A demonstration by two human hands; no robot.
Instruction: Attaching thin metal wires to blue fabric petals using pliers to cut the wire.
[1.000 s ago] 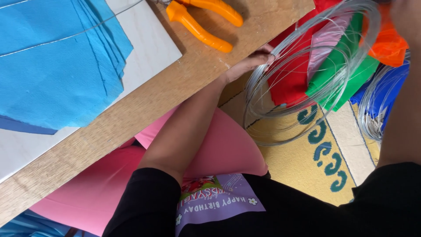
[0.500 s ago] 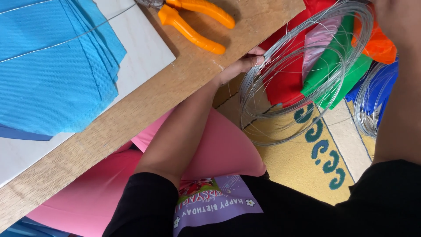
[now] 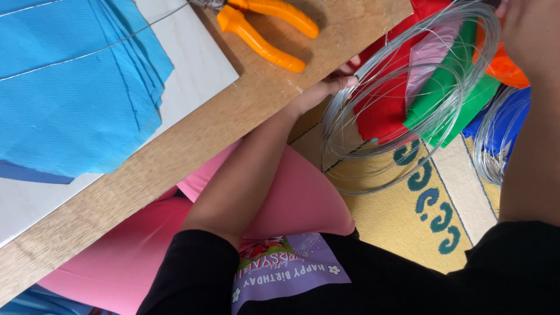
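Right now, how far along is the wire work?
Done: one wire strand lies across the blue sheets, beside orange pliers. In hand: left hand and right hand hold the wire coil beside the table. Left: most wire remains coiled.

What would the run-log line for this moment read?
left hand: grips wire coil beside table edge | right hand: on coil's far rim, grip unclear | orange pliers: lying on table
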